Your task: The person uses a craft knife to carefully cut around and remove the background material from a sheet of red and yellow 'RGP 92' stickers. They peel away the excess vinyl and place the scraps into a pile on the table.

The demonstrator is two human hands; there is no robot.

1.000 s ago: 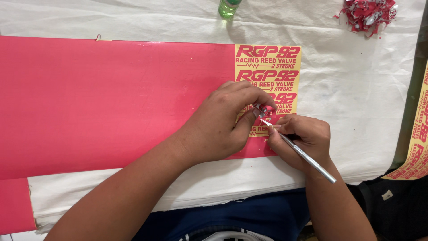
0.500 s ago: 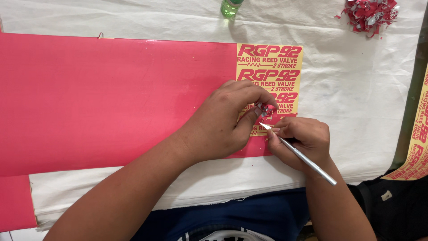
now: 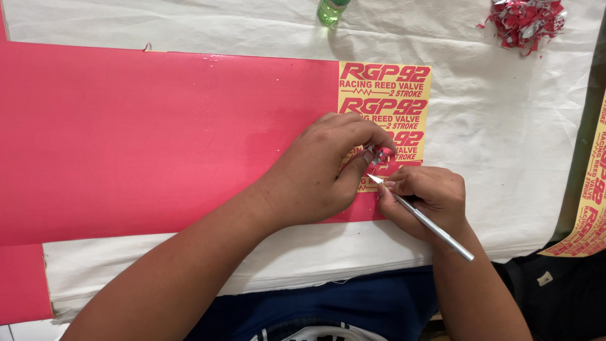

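Note:
A long red vinyl sheet [image 3: 158, 139] lies across a white cloth-covered table. At its right end the red film is peeled away, leaving red lettering on yellow backing [image 3: 386, 88]. My left hand [image 3: 322, 170] rests on the sheet and pinches a small crumpled scrap of red and silver film [image 3: 377, 155] between thumb and fingertips. My right hand [image 3: 424, 199] grips a thin silver craft knife [image 3: 429, 224], its tip at the sheet just below the scrap. My hands hide the lower rows of lettering.
A pile of red and silver film scraps [image 3: 525, 17] sits at the far right corner. A green bottle [image 3: 331, 10] stands at the far edge. Another yellow decal strip [image 3: 590, 202] hangs at the right edge. White cloth [image 3: 505, 126] covers the table.
My hands have barely moved; the knife tip has stayed at the same spot while my left fingers keep the scrap pinched. The view has shifted slightly.

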